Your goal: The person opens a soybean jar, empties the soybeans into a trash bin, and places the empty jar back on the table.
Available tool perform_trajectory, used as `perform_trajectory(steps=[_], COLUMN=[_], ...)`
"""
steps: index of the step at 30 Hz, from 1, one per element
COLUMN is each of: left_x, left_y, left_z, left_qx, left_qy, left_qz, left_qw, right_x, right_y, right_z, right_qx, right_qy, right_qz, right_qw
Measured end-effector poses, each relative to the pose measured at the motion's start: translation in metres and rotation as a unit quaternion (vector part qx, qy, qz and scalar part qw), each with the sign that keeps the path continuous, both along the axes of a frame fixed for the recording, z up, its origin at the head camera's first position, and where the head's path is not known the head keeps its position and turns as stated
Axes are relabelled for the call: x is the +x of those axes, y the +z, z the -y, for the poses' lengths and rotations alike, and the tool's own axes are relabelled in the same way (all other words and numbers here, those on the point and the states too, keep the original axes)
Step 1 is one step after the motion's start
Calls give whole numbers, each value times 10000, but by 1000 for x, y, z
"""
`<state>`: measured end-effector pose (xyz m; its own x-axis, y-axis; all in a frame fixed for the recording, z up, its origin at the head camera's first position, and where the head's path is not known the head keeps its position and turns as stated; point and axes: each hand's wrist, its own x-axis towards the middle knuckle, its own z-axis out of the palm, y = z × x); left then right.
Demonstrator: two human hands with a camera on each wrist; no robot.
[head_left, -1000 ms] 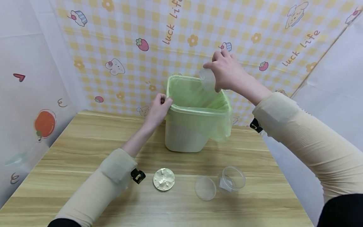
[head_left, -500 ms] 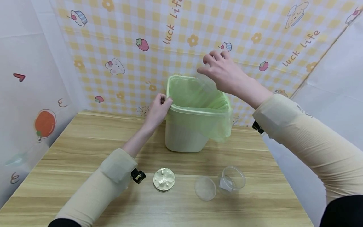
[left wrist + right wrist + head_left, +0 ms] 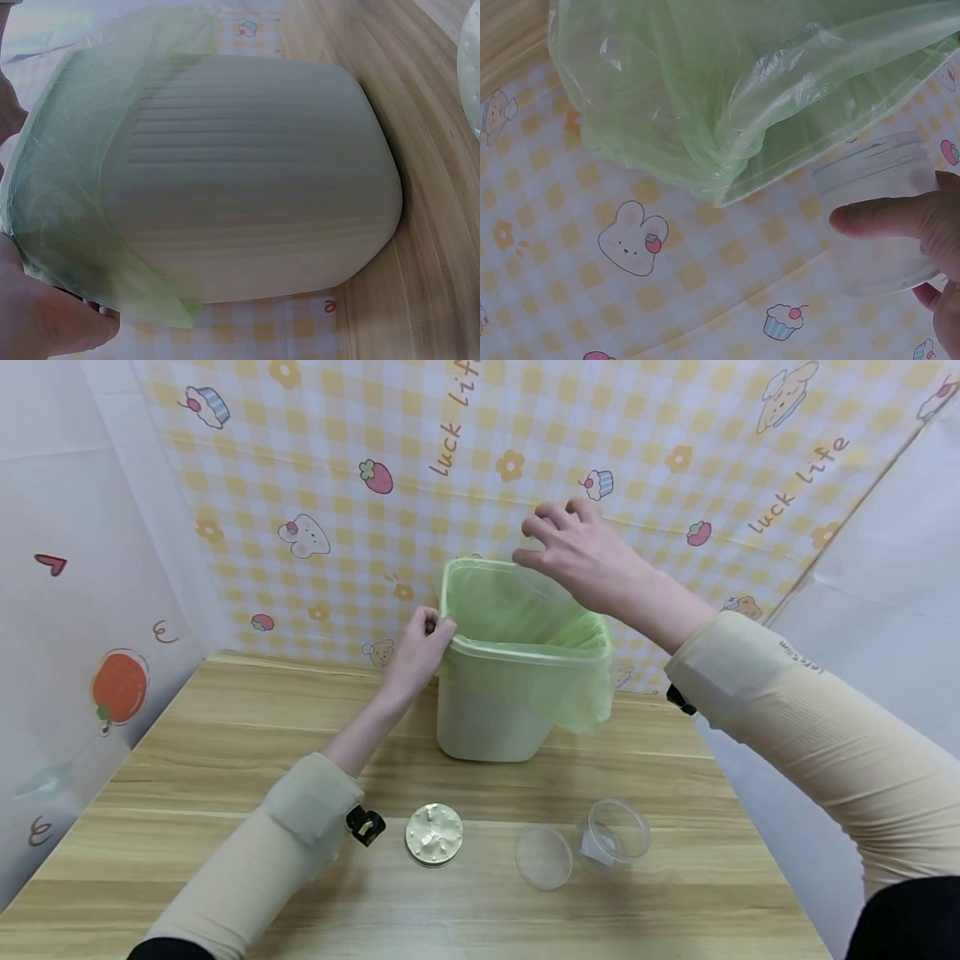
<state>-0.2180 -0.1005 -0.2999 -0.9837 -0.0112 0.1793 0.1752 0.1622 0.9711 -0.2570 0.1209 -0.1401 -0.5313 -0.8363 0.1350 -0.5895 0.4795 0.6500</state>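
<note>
My left hand (image 3: 416, 647) grips the near-left rim of a pale waste bin (image 3: 487, 722), with the green bin liner (image 3: 573, 685) under the fingers. Over the far right part of the bin's mouth, my right hand (image 3: 585, 556) holds a clear plastic jar (image 3: 877, 266). The threaded mouth of this jar points toward the bin opening, and no lid is on it. Thumb on one side and fingers on the other, the right hand pinches the jar's body; in the head view the hand hides most of it.
In front of the bin, a pale gold lid-like disc (image 3: 434, 835), a clear flat lid (image 3: 543, 857) and another clear jar (image 3: 626, 831) stand in a row on the wooden table (image 3: 337, 893). A checked, printed wall cover (image 3: 315, 468) rises right behind the bin.
My right hand has moved slightly left and turned, tipping the jar further over and lower into the bin's mouth. The left hand keeps its grip on the rim.
</note>
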Motion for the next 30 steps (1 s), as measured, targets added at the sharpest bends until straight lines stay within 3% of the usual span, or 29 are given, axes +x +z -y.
perform_trajectory(steps=[6, 13, 22, 27, 30], left_x=[0, 0, 1, 1, 1], left_y=[-1, 0, 0, -1, -1], left_z=[0, 0, 1, 1, 1], left_qx=[-9, 0, -39, -22, -25], left_qy=[21, 8, 24, 17, 22], left_qz=[15, 41, 33, 24, 17], left_qw=[10000, 10000, 10000, 10000, 10000], right_x=[2, 1, 0, 2, 3], right_y=[-2, -5, 2, 6, 11], right_z=[2, -1, -4, -6, -8], right_qx=[216, -13, 47, -567, -1073], right_qy=[46, 208, -120, -347, -784], right_qz=[-151, -247, -193, 292, 892], right_qw=[9996, 9995, 9997, 9974, 9871])
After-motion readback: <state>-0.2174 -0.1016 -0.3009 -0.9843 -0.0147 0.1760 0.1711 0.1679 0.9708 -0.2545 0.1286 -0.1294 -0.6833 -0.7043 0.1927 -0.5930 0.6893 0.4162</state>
